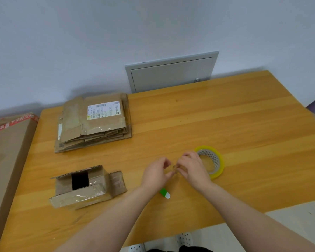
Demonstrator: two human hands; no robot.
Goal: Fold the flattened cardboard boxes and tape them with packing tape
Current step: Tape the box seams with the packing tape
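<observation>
A stack of flattened cardboard boxes (94, 122) lies at the back left of the wooden table (225, 113). One folded box (85, 186) with open flaps stands at the front left. A yellow-edged roll of clear packing tape (216, 160) lies flat to the right of my hands. My left hand (156, 173) and my right hand (191, 168) meet just left of the roll, and their fingertips pinch a small clear strip of tape (175, 169) between them. A green and white cutter (165, 193) lies on the table under my left wrist.
A large cardboard carton (7, 153) with red printed tape stands against the table's left edge. A grey wall panel (171, 73) sits behind the table's far edge. White shoes (185, 239) show below the front edge.
</observation>
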